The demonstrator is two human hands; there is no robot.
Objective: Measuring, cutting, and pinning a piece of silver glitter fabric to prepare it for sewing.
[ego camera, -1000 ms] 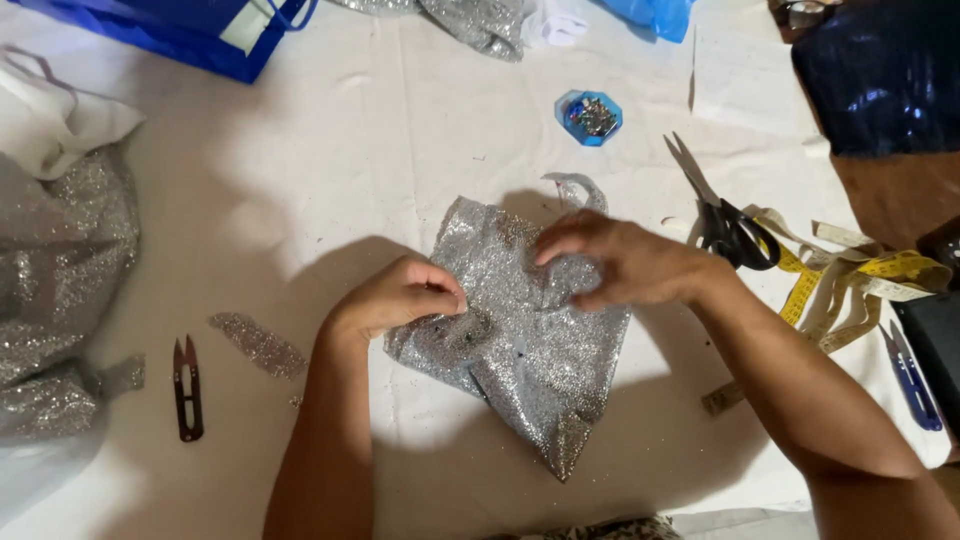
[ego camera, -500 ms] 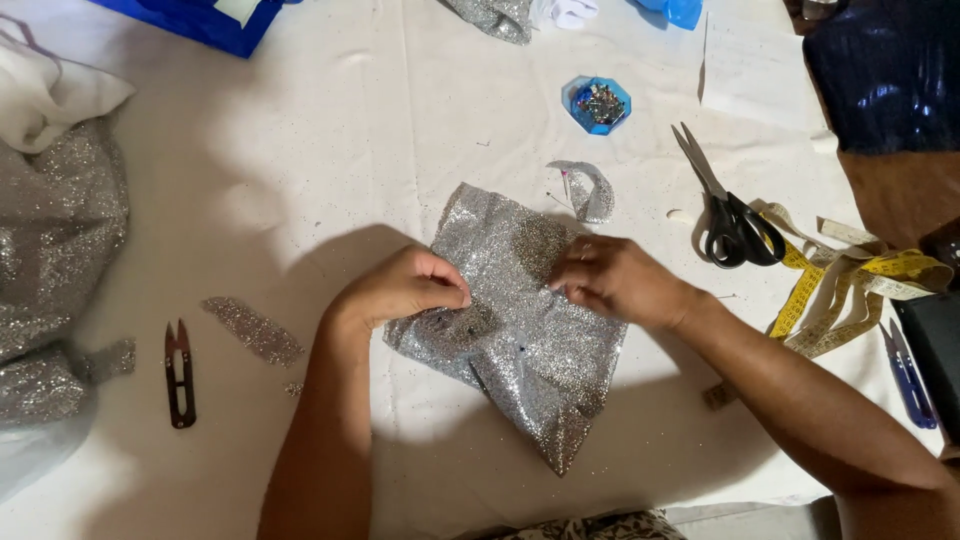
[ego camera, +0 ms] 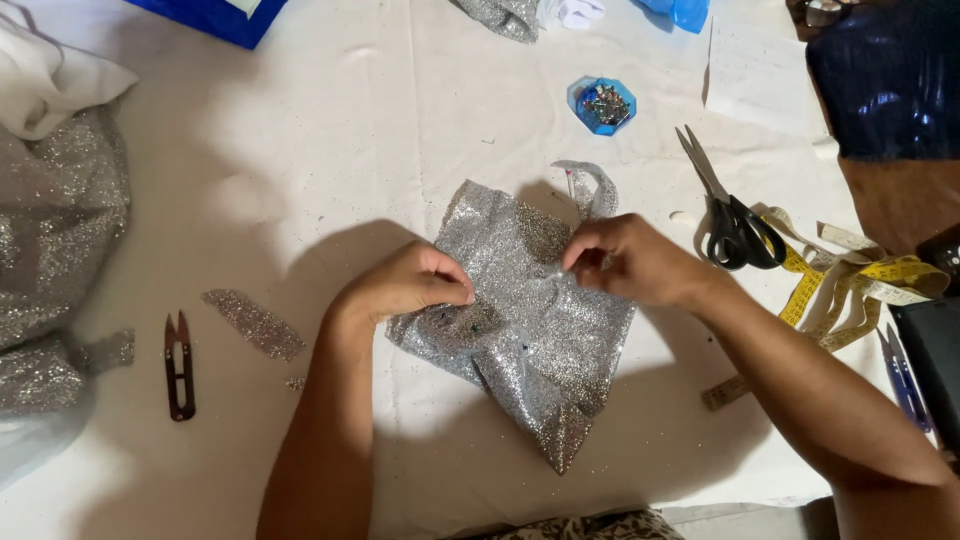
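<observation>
Head view shows both hands working a piece of silver glitter fabric (ego camera: 530, 330) at the centre of the frame, lying on the white worktop (ego camera: 330, 150). Left hand (ego camera: 405, 285) has its grip closed, fingertips pinching the left part of the fabric and pressing it down. Right hand (ego camera: 630, 262) is closed in a fine pinch at the upper middle of the fabric; whether something small like a pin sits between the fingers cannot be told. A few small coloured dots, likely pin heads, show on the fabric below the left hand, so some folds look already fixed, while the lower point and right edge lie loose and appear untouched. A blue pin box (ego camera: 603, 105) stands above the fabric, black scissors (ego camera: 735, 215) and a yellow tape measure (ego camera: 850, 280) lie at the right. Thread snips (ego camera: 179, 365) and a glitter scrap (ego camera: 255, 323) lie at the lower left, with more silver cloth (ego camera: 50, 230) at the left edge.
</observation>
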